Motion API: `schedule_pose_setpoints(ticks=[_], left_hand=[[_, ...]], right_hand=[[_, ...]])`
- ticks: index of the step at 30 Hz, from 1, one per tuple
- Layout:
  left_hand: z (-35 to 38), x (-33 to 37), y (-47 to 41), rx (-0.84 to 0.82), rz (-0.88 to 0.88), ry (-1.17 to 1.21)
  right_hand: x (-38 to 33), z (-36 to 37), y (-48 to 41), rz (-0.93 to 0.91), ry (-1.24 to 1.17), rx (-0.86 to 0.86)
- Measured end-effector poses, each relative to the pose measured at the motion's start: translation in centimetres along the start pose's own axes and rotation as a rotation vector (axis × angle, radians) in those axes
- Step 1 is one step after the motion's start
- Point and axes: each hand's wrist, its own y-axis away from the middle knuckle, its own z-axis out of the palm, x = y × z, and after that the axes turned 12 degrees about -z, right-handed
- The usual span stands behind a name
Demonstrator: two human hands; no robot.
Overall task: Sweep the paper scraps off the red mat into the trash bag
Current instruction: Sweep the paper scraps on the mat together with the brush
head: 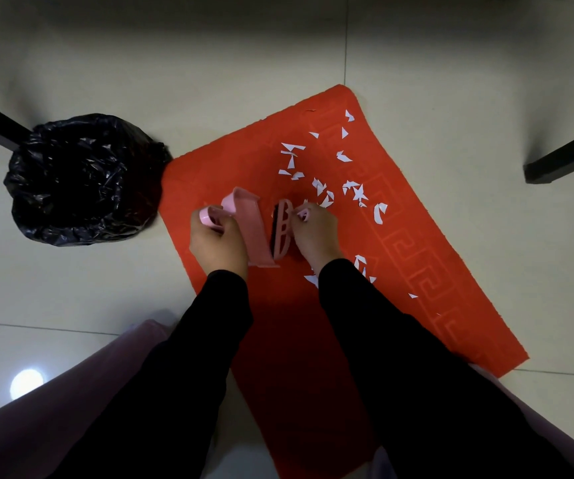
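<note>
– Pink dustpan [254, 229] gripped in our left hand [216, 243], brush [282, 229] gripped in our right hand [313, 236]; paper scraps [323, 195] scattered over red mat [416, 257].
– We'd press the pan lip flat and sweep short strokes into it; trash bag [81, 181] waits beside the mat.

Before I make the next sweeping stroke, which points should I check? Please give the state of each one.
1. Grip of the left hand on the dustpan handle: ok.
2. Grip of the right hand on the brush: ok.
3. Brush close beside the dustpan: ok.
4. Dustpan lip flat on the red mat: cannot tell.
5. All paper scraps off the mat: not ok, many lie beyond the brush.
6. Mouth of the trash bag open, left of the mat: ok.
</note>
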Motion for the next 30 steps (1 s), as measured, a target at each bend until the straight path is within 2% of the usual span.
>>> schedule_pose_setpoints(ticks=[4,8,12,14,17,22,30], left_hand=[[-0.1,0.0,0.1,-0.006,-0.007,-0.01],[0.1,-0.1,0.1,-0.004,-0.014,-0.009],[0.2,0.1,0.0,-0.005,-0.007,-0.003],[0.1,0.2,-0.1,0.001,-0.004,-0.002],[0.1,0.2,-0.3,-0.004,0.002,-0.003],[0.1,0.4,-0.3,-0.006,0.014,-0.017],[0.6,0.8,-0.5,-0.007,0.011,0.002]], right_hand=[[1.2,-0.2,-0.2,0.059,-0.064,0.109],[1.4,-0.7,-0.1,0.068,-0.02,0.193],[0.4,-1.8,0.0,0.018,-0.016,0.253],[0.0,-1.9,-0.3,-0.023,-0.032,0.252],[-0.4,-1.3,-0.5,-0.043,-0.047,0.158],[0.7,-1.1,-0.2,0.031,-0.058,0.027],[1.2,-1.9,-0.2,0.03,-0.011,0.183]])
